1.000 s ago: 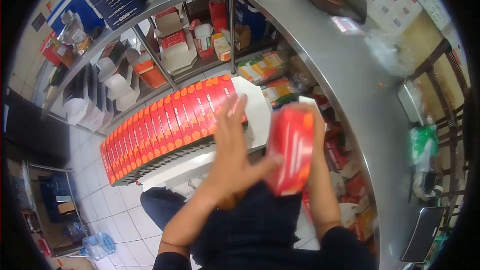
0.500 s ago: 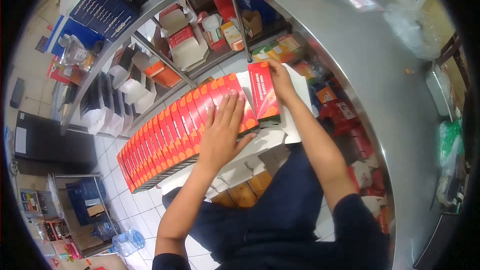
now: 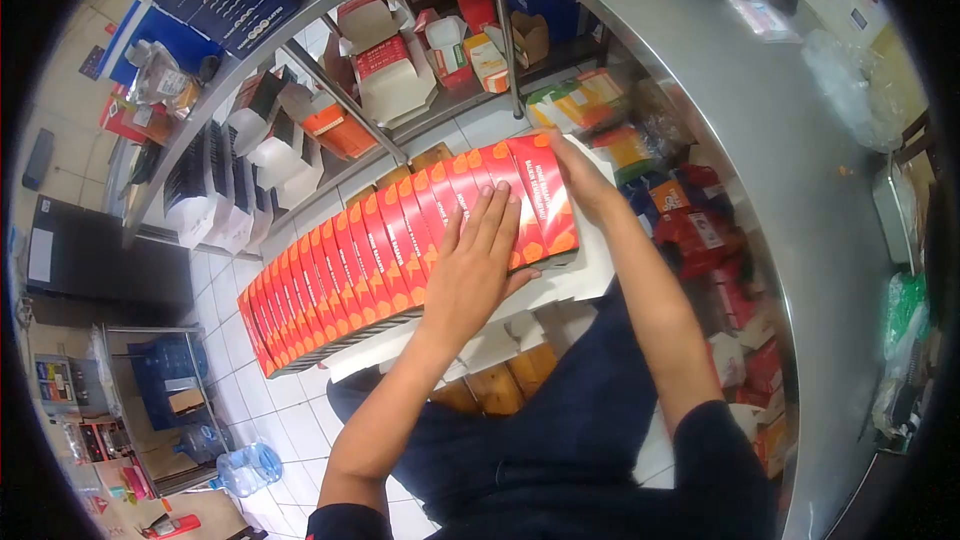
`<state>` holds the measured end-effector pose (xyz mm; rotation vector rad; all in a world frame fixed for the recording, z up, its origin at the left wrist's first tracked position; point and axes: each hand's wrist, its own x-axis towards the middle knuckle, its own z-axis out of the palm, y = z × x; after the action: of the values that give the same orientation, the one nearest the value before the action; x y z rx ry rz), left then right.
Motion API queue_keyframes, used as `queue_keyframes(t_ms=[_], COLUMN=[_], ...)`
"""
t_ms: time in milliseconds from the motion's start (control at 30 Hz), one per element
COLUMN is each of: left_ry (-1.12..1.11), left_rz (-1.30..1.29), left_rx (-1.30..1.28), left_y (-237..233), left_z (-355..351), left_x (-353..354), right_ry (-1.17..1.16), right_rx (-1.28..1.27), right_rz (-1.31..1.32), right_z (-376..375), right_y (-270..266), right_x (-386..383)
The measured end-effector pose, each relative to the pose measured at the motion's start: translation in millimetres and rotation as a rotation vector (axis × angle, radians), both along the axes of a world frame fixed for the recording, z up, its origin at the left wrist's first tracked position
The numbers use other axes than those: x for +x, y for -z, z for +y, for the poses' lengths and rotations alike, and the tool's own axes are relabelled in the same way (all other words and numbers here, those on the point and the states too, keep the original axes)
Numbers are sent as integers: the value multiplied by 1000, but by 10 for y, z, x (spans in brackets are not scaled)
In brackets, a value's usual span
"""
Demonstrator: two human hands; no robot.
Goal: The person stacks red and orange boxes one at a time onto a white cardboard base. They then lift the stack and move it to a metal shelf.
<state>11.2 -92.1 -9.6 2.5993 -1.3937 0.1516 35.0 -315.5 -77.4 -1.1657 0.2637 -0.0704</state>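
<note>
A long row of nested red cartons (image 3: 345,270) with orange patterns and white lettering lies across my lap, curving from lower left to upper right. My left hand (image 3: 470,270) rests flat on the cartons near the right end, fingers stretched out. My right hand (image 3: 588,180) is wrapped round the outer side of the end red carton (image 3: 540,195), which sits against the row. Its fingertips are partly hidden behind that carton. White flaps (image 3: 590,265) stick out below and beside the row.
A steel counter (image 3: 790,190) curves along the right. Shelves at the back hold open food cartons (image 3: 390,70) and stacked dark cartons (image 3: 205,185). Packets (image 3: 690,240) lie under the counter. An empty blue water bottle (image 3: 250,468) lies on the tiles at lower left.
My right hand has brought the end carton left against the row, closing the gap. My left hand still lies flat on the cartons. The view has shifted slightly.
</note>
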Motion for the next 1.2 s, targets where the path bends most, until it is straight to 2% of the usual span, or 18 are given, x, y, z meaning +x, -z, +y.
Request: queue_keyframes(t_ms=[133, 200, 333, 500, 700, 767, 900, 1200], left_ry=[3, -2, -8, 7, -19, -11, 8, -13], left_rz=[6, 12, 19, 13, 5, 22, 35, 19], left_rx=[-16, -27, -37, -41, -31, -25, -43, -37], left_y=[28, 38, 41, 85, 81, 71, 84, 85], left_z=[10, 7, 1, -4, -10, 6, -1, -13], left_x=[2, 15, 5, 15, 7, 13, 24, 11], right_ry=[-125, -171, -94, -88, -126, -136, -84, -133], right_rx=[-93, -8, 14, -48, -7, 42, 74, 1], right_rz=[-37, -39, 21, 9, 47, -15, 70, 6], right_z=[-53, -68, -22, 16, -31, -13, 37, -9], right_y=[-20, 13, 7, -24, 55, 60, 60, 22], right_x=[15, 33, 55, 24, 56, 68, 54, 28])
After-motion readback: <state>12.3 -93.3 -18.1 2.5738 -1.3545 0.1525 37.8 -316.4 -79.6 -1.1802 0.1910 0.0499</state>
